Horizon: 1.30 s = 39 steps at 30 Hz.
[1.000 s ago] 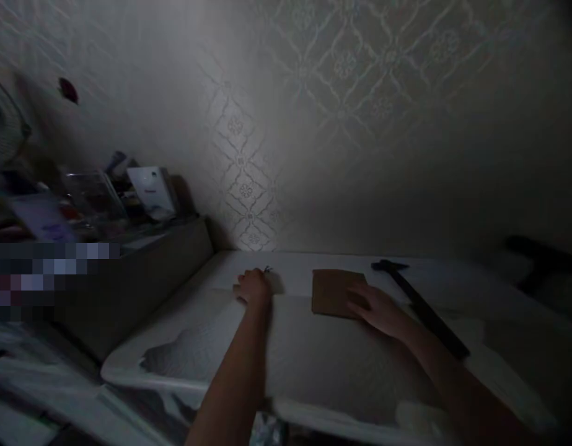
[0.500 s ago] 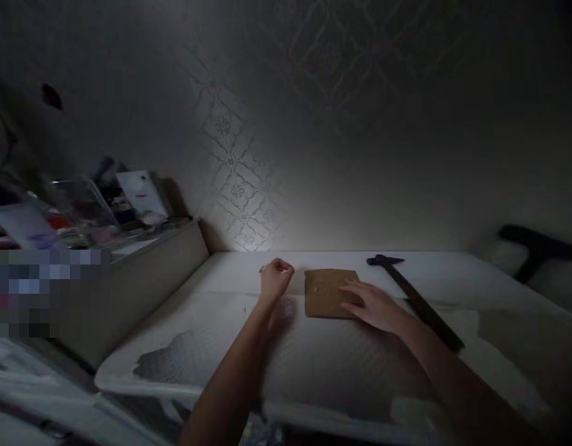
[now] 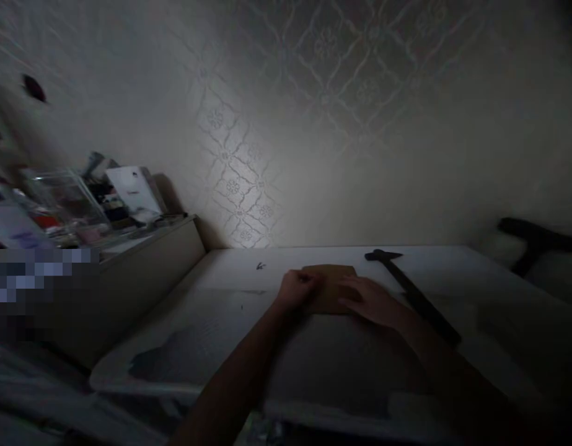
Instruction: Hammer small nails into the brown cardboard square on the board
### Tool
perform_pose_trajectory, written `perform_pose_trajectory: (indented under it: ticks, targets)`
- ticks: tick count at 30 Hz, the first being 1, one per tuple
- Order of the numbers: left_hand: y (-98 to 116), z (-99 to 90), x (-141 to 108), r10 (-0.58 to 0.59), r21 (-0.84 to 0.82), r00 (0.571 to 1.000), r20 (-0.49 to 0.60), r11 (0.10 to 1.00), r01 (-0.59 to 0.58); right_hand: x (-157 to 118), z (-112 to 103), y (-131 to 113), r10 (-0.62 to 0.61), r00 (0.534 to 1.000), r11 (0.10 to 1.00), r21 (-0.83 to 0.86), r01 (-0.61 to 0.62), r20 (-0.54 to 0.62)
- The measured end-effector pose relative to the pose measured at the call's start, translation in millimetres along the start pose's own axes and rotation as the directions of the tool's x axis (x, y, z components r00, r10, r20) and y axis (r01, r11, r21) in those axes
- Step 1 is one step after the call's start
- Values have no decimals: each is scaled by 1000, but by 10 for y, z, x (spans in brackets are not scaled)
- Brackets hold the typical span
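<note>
A thin brown board (image 3: 330,300) lies flat on the white table, between my two hands. My left hand (image 3: 295,290) is at its left side, fingers pinched together over the surface. What they hold, if anything, is too dark and small to make out. My right hand (image 3: 370,300) rests with fingers stretched out on the board's right part. To the right lies a dark hammer (image 3: 418,300), its head toward the wall. A few small dark thin pieces (image 3: 260,266), perhaps nails, lie on the table left of the board.
The white table (image 3: 220,272) has a worn, greyish patch at its front left. On the left, a raised cabinet (image 3: 150,260) carries a clear box, a white box (image 3: 134,189) and clutter. A black T-shaped object (image 3: 536,241) stands at the right. A patterned wall closes the back.
My left hand has moved right, from beside the board onto its left part. The small dark pieces it was covering now show. My right hand stays on the board.
</note>
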<state>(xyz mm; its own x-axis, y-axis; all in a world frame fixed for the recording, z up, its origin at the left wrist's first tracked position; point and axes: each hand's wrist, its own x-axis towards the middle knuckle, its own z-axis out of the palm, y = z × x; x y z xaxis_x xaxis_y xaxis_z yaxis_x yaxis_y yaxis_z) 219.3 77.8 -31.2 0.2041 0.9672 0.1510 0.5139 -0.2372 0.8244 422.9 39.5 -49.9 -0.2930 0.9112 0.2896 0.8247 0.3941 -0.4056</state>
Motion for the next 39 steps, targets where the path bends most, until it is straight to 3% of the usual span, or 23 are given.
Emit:
perform_pose_trajectory:
  ticks: [8, 21, 23, 25, 28, 30, 32, 39]
  targets:
    - [-31, -25, 13, 1, 97, 999, 41, 995, -5, 6, 0, 5, 13, 1000, 1000, -5, -13, 13]
    - [-17, -57, 2, 8, 79, 998, 66, 997, -13, 20, -10, 33, -18, 998, 999, -48, 16, -60]
    - [-33, -56, 6, 4, 83, 997, 71, 996, -10, 34, -72, 91, 21, 989, 991, -124, -39, -144]
    - [-49, -53, 9, 11, 76, 996, 87, 997, -17, 27, -156, 178, 117, 955, 954, -237, -184, -272]
    - [-67, -51, 12, 21, 32, 994, 106, 999, -25, -33, -254, 328, 326, 852, 819, -327, -471, -410]
    - [-80, -50, 15, 14, 6, 993, 120, 1000, -15, -85, -273, 421, 412, 797, 752, -330, -571, -441]
    - [-102, -48, 23, 8, -18, 991, 132, 1000, -5, -123, -256, 500, 442, 770, 723, -326, -609, -460]
    - [-174, -46, 57, 72, -95, 985, 158, 994, -58, -127, -188, 650, 462, 762, 701, -339, -627, -454]
